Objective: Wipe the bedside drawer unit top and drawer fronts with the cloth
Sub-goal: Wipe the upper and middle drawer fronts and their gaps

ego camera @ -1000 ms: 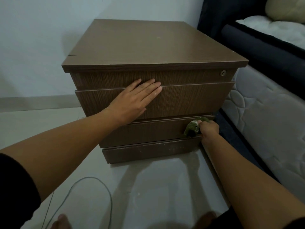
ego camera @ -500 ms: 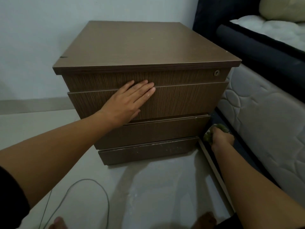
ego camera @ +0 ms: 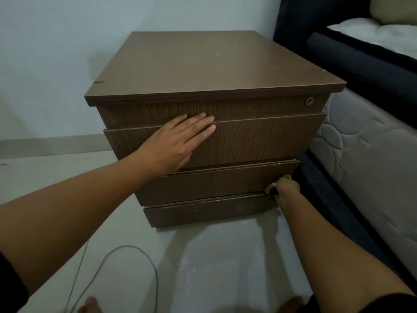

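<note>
Two bare feet are glimpsed at the bottom edge of the view, with a thin grey cable (ego camera: 126,263) looped on the pale floor (ego camera: 214,267) beside them. Further out, the right hand (ego camera: 287,192) is curled tightly round a bunched green cloth (ego camera: 270,188), which is pressed against the right end of the lower drawer front (ego camera: 203,186), just above the scuffed bottom panel (ego camera: 203,211). The left hand (ego camera: 178,143) is laid flat, fingers straight, on the middle drawer front (ego camera: 259,141), apparently to steady the drawer unit (ego camera: 214,71). The step in hand is judged to be the wiping of the lower front; a sweep leftward along it would be called for next. Little room is left on the right, where the mattress (ego camera: 365,168) and dark bed frame (ego camera: 327,199) stand close beside the unit's corner. Open floor is available to the left, and the white wall (ego camera: 56,64) lies behind.
</note>
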{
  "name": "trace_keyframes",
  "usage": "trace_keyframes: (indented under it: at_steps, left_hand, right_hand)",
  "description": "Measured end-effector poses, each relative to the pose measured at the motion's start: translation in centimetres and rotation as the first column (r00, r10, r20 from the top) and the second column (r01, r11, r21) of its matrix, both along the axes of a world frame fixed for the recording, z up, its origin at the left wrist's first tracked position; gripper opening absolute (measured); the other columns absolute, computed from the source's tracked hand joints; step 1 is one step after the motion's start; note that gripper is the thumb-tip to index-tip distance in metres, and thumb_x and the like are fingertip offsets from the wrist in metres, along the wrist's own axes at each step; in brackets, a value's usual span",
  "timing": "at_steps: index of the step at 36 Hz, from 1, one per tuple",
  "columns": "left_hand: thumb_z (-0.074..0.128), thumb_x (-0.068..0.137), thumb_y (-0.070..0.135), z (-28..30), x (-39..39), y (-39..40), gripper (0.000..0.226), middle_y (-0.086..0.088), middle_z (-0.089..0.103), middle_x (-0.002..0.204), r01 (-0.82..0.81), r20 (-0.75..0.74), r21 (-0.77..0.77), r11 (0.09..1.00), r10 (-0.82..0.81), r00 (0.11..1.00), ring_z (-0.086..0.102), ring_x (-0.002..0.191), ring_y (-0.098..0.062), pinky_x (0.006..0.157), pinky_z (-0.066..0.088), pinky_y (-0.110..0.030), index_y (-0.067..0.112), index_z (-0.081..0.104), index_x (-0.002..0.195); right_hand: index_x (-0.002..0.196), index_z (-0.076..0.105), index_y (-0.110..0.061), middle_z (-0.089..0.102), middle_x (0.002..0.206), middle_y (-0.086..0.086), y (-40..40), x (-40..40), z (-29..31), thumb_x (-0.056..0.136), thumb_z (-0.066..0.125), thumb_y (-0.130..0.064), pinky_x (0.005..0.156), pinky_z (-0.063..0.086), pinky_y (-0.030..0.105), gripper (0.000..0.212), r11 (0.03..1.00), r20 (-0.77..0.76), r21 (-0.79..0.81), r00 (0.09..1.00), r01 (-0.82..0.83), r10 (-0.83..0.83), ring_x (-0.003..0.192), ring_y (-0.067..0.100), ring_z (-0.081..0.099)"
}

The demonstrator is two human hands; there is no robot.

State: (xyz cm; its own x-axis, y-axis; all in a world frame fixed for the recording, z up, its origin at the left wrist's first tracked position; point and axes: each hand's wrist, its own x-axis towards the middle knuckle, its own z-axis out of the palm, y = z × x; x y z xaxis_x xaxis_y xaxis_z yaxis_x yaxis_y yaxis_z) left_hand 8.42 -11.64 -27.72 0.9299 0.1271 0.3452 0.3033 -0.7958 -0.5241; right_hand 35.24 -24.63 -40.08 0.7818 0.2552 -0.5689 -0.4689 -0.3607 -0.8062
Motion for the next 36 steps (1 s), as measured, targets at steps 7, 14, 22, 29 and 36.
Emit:
trace_keyframes:
  at_steps: [7,14,22,29,36]
  left_hand:
    - [0.064,0.08,0.021,-0.2,-0.5,0.3,0.077,-0.015,0.029,0.153,0.0,0.002,-0.005,1.0,0.0,1.0,0.031,0.14,-0.029,0.112,0.025,-0.042,0.007,0.027,0.146]
    - [0.063,0.081,0.017,-0.1,-0.8,0.5,0.076,-0.016,0.028,0.153,0.019,0.012,-0.004,1.0,-0.019,1.0,0.029,0.141,-0.029,0.112,0.024,-0.041,0.006,0.026,0.146]
    - [0.062,0.081,0.017,-0.5,-2.5,0.9,0.076,-0.017,0.025,0.154,0.008,0.026,-0.002,1.0,-0.008,1.0,0.027,0.141,-0.031,0.112,0.025,-0.045,0.007,0.024,0.146]
    - [0.064,0.079,0.016,-1.1,-4.7,1.4,0.081,-0.016,0.023,0.155,-0.029,0.038,0.006,1.0,0.029,0.999,0.024,0.142,-0.03,0.113,0.022,-0.045,0.009,0.022,0.148]
    - [0.066,0.078,0.013,-1.6,-7.4,1.9,0.082,-0.017,0.023,0.155,-0.056,0.072,0.01,0.998,0.055,0.996,0.023,0.143,-0.031,0.114,0.017,-0.046,0.008,0.022,0.147]
  right_hand:
    - [0.138,0.039,-0.01,0.045,0.135,0.016,2.0,-1.6,1.1,0.096,0.03,-0.002,0.091,0.049,0.04,0.043,0.998,-0.001,0.001,0.998,-0.067,0.067,0.117,0.032,0.049]
    - [0.137,0.038,-0.007,0.044,0.134,0.017,3.3,-5.4,1.5,0.097,0.031,-0.005,0.094,0.049,0.041,0.041,0.992,-0.062,0.01,0.99,-0.127,0.128,0.117,0.033,0.049]
    - [0.137,0.038,-0.008,0.045,0.133,0.018,4.6,-10.4,0.9,0.097,0.029,-0.002,0.097,0.048,0.045,0.042,0.989,-0.12,0.074,0.983,-0.13,0.138,0.117,0.033,0.05]
    - [0.134,0.04,-0.006,0.049,0.127,0.019,6.4,-17.3,0.6,0.098,0.029,-0.003,0.093,0.048,0.042,0.038,0.979,-0.237,0.146,0.956,-0.141,0.172,0.113,0.033,0.053]
    - [0.137,0.037,-0.009,0.044,0.109,0.014,8.2,-23.0,0.6,0.098,0.027,-0.002,0.091,0.048,0.038,0.041,0.966,-0.289,0.196,0.931,-0.17,0.222,0.093,0.026,0.048]
